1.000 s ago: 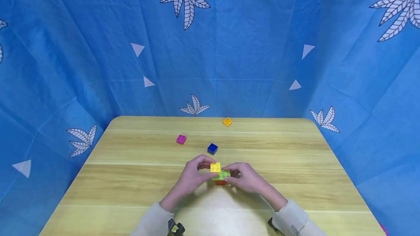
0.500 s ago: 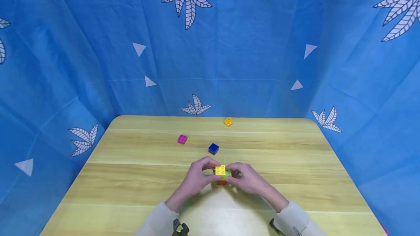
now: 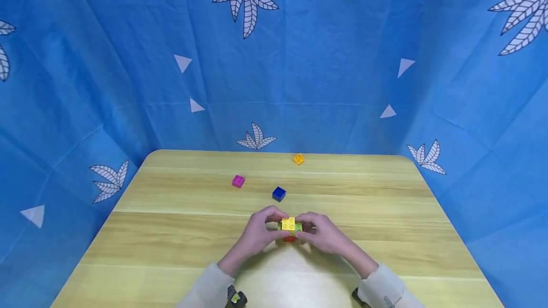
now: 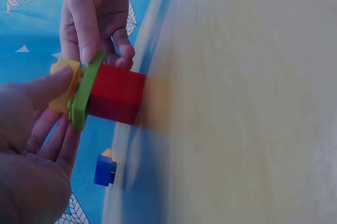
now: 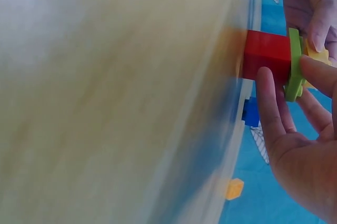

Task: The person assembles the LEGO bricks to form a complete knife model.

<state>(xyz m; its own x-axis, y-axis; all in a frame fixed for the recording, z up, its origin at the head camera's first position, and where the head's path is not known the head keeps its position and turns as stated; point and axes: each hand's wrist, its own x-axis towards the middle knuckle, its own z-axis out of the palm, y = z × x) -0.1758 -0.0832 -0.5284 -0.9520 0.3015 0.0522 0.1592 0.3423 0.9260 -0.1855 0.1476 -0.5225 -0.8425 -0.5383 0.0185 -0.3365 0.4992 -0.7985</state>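
In front of me stands a small stack: a red brick (image 4: 117, 93) at the bottom, a flat light-green plate (image 4: 84, 95) across it, and a yellow brick (image 3: 288, 224) with studs on top. My left hand (image 3: 259, 232) pinches the yellow brick between thumb and fingers, at the middle of the green plate. From the other side my right hand (image 3: 318, 233) grips the stack, its thumb at the edge of the green plate and a fingertip against the red brick in the right wrist view. The red brick's base is right at the tabletop.
Beyond the hands on the wooden table (image 3: 171, 232) lie a dark blue brick (image 3: 279, 194), a pink brick (image 3: 238, 181) and, near the far edge, an orange brick (image 3: 298, 158). A blue curtain (image 3: 325, 61) hangs behind and along both sides.
My left hand has moved right and slightly down with the yellow brick, from the left end of the green plate to its middle. The right hand has stayed almost still.
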